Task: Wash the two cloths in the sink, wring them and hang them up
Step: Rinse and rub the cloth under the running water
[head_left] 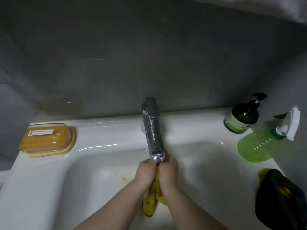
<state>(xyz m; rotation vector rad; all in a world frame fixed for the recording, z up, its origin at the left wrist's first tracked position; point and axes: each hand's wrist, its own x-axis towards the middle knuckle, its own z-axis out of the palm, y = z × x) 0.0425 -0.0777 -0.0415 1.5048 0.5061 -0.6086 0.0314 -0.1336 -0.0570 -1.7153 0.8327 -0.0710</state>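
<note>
Looking down into a white sink [49, 188], set against a grey wall [149, 55]. In the middle of the basin, just under the spout end of a chrome tap [153, 130]: the left hand [144, 173] and the right hand [168, 171], side by side and touching, backs toward the camera. Both closed round one yellow cloth [152, 207], fingers curled and squeezing it into a thick roll between the palms; fingertips mostly hidden by the spout. Lower end of the cloth hanging out below the wrists, above the basin floor, with some dark marks on it. Running water from the tap: cannot tell.

A few yellowish stains [123, 178] on the basin wall, just left of the hands.

On the right side of the surface, near the front: a dark cloth [280, 201], crumpled in a heap, with yellow showing at its back edge and in one fold. Touched by neither hand.

Behind it, a light green spray bottle [259, 145] with a white trigger head; upright or leaning, hard to say from this angle. Further back, near the wall, a dark green pump bottle [241, 117] with a black pump, label too small to read.

On the left rim, well apart from the hands: an orange soap box [48, 140] with a clear lid and a white label, on a pale yellow tray.
</note>
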